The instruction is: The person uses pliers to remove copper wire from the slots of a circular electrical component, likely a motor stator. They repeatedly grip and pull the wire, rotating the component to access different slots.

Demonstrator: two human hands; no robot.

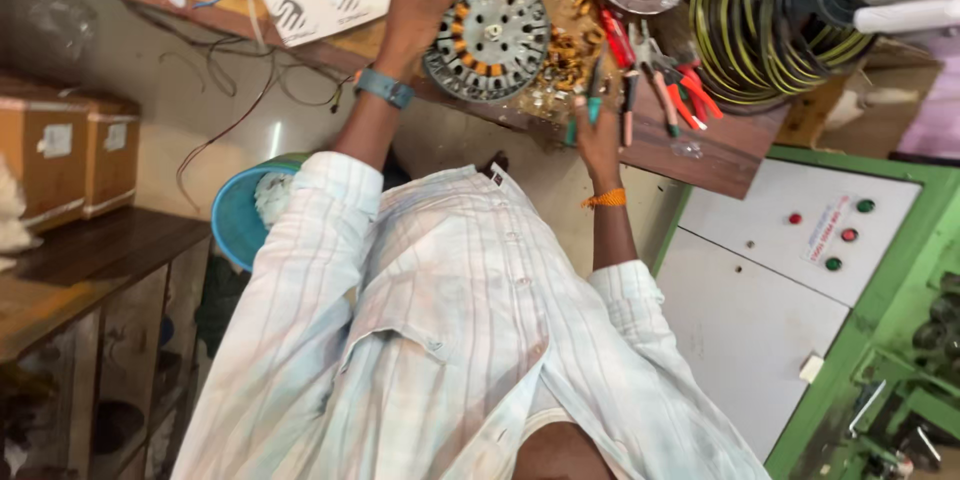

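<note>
— What have you got there?

— A round metal motor core [487,30], slotted all round, with orange-wrapped windings in a ring near the middle. It sits on the wooden bench [700,145], near its edge. My left hand [415,10] is spread over its rim, thumb on top and fingers curled round the side, steadying it.

— Heavy?

— I'd say so; it looks like stacked steel, stiff and weighty. The rim is the place to grip. The windings and their wrapping look easy to damage, so I'd keep my fingers off them.

— And the other hand?

— My right hand [597,135] is closed round a thin green-handled tool [592,90], its tip pointing toward the core's lower edge.

— What's around it?

— Copper-coloured scraps [570,55] lie just beside the core, then red-handled pliers [685,90], and coils of striped wire [770,25] farther right. A blue tub [235,215] sits below the bench, and a white cabinet [760,280] with coloured buttons stands to the right.
</note>
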